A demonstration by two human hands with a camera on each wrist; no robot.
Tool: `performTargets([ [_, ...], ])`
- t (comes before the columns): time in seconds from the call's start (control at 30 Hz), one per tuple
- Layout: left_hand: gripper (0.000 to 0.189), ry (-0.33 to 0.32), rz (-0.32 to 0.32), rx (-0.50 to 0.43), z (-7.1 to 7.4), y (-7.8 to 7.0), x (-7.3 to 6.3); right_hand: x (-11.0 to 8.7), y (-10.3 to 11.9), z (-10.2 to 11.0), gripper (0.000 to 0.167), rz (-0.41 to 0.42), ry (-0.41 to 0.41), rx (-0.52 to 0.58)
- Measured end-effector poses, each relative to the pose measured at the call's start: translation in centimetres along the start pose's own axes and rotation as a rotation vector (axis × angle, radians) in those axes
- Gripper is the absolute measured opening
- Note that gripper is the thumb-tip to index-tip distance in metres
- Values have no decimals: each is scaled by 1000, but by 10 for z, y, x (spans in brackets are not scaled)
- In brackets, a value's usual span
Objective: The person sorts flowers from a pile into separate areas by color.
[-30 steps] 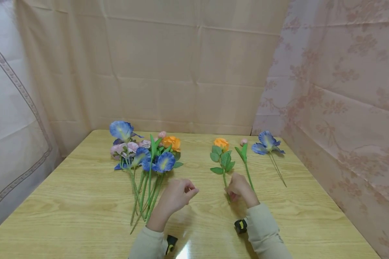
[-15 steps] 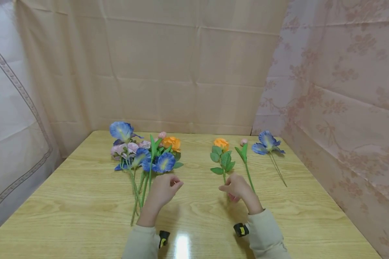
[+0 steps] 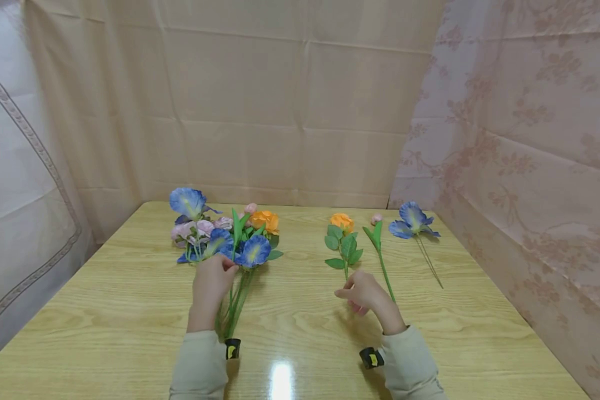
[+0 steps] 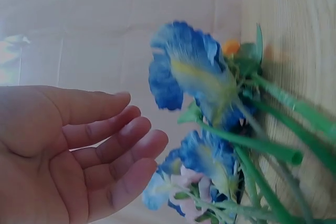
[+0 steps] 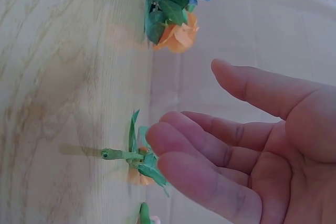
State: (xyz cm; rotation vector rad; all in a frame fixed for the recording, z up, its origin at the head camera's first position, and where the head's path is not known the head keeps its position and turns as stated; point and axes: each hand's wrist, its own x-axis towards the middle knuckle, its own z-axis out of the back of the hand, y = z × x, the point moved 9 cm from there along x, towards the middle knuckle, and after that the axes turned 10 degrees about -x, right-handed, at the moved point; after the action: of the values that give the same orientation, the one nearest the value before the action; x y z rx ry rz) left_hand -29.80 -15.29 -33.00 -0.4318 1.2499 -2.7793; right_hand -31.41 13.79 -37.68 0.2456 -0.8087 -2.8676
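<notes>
My left hand point(image 3: 211, 289) hovers over the stems of a flower pile at the left, fingers loosely bent and holding nothing in the left wrist view. Blue irises point(image 4: 197, 69), pale pink flowers point(image 3: 195, 230) and an orange rose point(image 3: 266, 221) make up that pile, green stems toward me. Over the stem of a single orange rose point(image 3: 342, 223) is my right hand point(image 3: 369, 293); the right wrist view shows its thumb and fingers apart, with nothing between them. Right of it lie a pink-budded flower point(image 3: 376, 238) and a lone blue iris point(image 3: 414, 220). My left hand hides some stems.
Everything lies on a light wooden table point(image 3: 300, 333). A beige cloth point(image 3: 280, 111) hangs behind the far edge, and a floral cloth point(image 3: 530, 166) hangs on the right. Small black devices are worn at both wrists.
My left hand has moved left, from the table's middle to above the pile's stems. The right hand has drawn away from the orange rose's stem and loosened. The flowers stay in place.
</notes>
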Motion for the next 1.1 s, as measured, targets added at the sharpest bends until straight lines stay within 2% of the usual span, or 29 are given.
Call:
performTargets([
  [0.2,11,30,47,39,4,13,9,-1,-1,-3,18,-4,9,10],
  [0.5,12,90,67,91,-8,24,16,-1,0,-5,18,2,17,-13],
  [0.7,39,99,63,60,-14,26,24,-2,1,-7,19,6,25,-16],
  [0.8,42,91,45,69,-15,26,27,-2,2,-7,18,7,29,-16],
  [0.93,36,68,35,74,-17,27,31,-2,2,-8,18,7,28,-17],
  [1.1,13,34,14,92,-18,30,31,-3,1,-9,18,5,27,-7],
])
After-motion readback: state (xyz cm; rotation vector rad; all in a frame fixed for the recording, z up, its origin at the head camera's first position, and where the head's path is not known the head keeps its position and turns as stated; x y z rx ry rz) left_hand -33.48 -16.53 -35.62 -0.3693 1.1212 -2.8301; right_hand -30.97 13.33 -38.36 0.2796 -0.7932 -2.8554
